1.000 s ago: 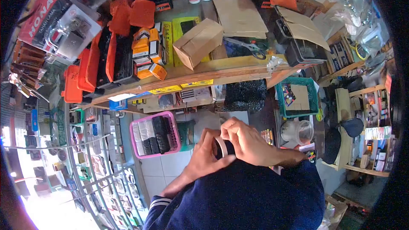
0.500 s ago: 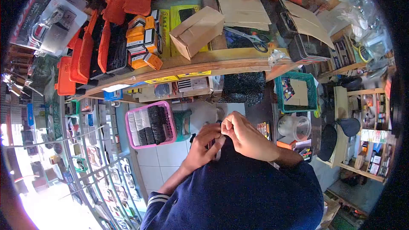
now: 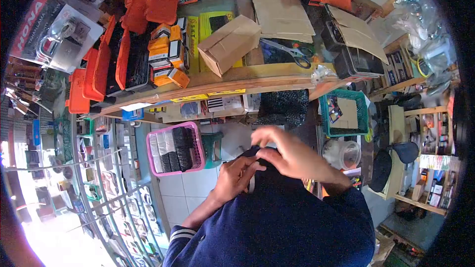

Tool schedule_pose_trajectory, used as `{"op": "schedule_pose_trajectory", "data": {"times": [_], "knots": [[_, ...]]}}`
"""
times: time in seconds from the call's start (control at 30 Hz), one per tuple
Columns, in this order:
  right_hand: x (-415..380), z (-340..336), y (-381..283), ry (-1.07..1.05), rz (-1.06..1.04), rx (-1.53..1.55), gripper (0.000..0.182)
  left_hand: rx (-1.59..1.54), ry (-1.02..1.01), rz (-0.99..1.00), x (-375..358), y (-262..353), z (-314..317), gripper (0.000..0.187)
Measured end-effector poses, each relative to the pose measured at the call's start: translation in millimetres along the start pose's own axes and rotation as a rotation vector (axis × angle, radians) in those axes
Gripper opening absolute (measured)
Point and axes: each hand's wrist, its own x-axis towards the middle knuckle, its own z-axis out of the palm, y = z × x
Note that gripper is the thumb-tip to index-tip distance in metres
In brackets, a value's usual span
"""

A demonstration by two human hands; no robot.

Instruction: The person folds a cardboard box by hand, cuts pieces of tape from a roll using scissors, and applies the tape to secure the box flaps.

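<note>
My left hand [image 3: 232,178] is closed, its thumb and fingertips pinched in front of the dark navy clothing [image 3: 277,222]. Whatever lies between those fingertips is too small or hidden to name. Just to the right and slightly above, my right hand [image 3: 287,157] is smeared by motion. Its index finger and thumb are apart, with dark material showing in the gap behind them. I see nothing held in it. The two hands almost meet at the right thumb.
A wooden shelf [image 3: 222,80] ahead bears a cardboard box [image 3: 230,44], scissors [image 3: 292,52] and orange-lidded cases [image 3: 94,74]. Below stands a pink basket [image 3: 148,151] of packed items. At right are a green basket [image 3: 321,113] and a clear tub [image 3: 349,153]. Metal bars [image 3: 94,212] run along the left.
My right hand has drawn apart from the left fingertips, its finger and thumb spreading from a pinch. The left hand stays pinched, nearly in place. The view has shifted slightly.
</note>
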Motion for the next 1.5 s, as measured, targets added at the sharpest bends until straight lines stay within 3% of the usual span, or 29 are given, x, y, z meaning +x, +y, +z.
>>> {"op": "schedule_pose_trajectory", "data": {"times": [0.1,0.2,0.27,0.37,0.5,0.57,0.7,0.8,0.87,0.9,0.93,0.97,1.03,1.13,1.27,1.3,1.37,1.5], "knots": [[21.3,-48.8,-10.5,0.217,-0.029,-0.207,0.029,-0.247,0.05,-0.131,-1.7,-3.0,2.7,0.017],[56.2,-114.1,25.4,0.353,-0.002,-0.45,0.027,-0.211,0.13,0.049,-1.8,-14.7,0.3,0.023],[76.6,-146.6,57.5,0.344,0.014,-0.721,0.033,-0.251,0.093,-0.056,-1.7,-9.6,-4.9,0.025],[86.8,-160.2,78.1,0.236,0.056,-0.918,0.033,-0.181,0.174,0.018,-3.5,-13.4,-4.0,0.024],[90.1,-155.1,68.4,0.255,0.116,-0.958,0.035,-0.068,0.153,-0.074,-7.6,-5.7,-3.8,0.022],[93.4,-151.0,59.5,0.228,0.141,-1.036,0.037,-0.116,0.231,0.027,-7.8,-8.8,-0.3,0.021],[85.4,-142.1,49.2,0.333,0.159,-0.997,0.036,-0.147,0.154,-0.041,-8.4,-7.5,-10.1,0.02],[62.4,-146.5,30.9,0.436,0.105,-0.987,0.04,-0.203,-0.014,-0.046,-3.8,-2.1,-27.4,0.034],[39.3,-147.8,11.4,0.513,0.049,-0.905,0.036,-0.48,-0.188,-0.03,-0.2,-3.3,-39.3,0.053],[27.2,-149.8,1.0,0.495,0.119,-0.745,0.04,-0.514,-0.298,-0.07,3.1,-6.1,-45.3,0.075],[15.0,-150.8,-3.9,0.474,0.186,-0.584,0.045,-0.516,-0.302,-0.081,6.7,-10.3,-47.8,0.075],[3.5,-148.8,-0.8,0.468,0.194,-0.575,0.045,-0.57,-0.354,-0.111,9.3,-16.3,-49.2,0.087],[-17.2,-140.7,4.2,0.341,-0.011,-0.309,0.057,-0.629,-0.475,-0.157,14.6,-27.1,-53.4,0.111],[-47.3,-104.0,28.1,0.113,0.042,0.042,0.067,-0.677,-0.578,-0.118,24.8,-28.8,-55.7,0.114],[-62.6,-59.5,48.8,-0.319,0.029,-0.126,0.063,-0.662,-0.724,-0.131,37.2,-28.7,-58.2,0.125],[-64.7,-52.0,48.1,-0.306,0.034,-0.122,0.063,-0.658,-0.737,-0.136,37.5,-30.0,-58.3,0.125],[-65.3,-40.5,45.7,-0.512,0.125,-0.072,0.063,-0.711,-0.744,-0.171,38.4,-34.1,-58.1,0.129],[-53.0,-41.7,28.1,-0.557,0.118,-0.121,0.062,-0.697,-0.807,-0.15,46.1,-23.0,-61.9,0.125]]}}
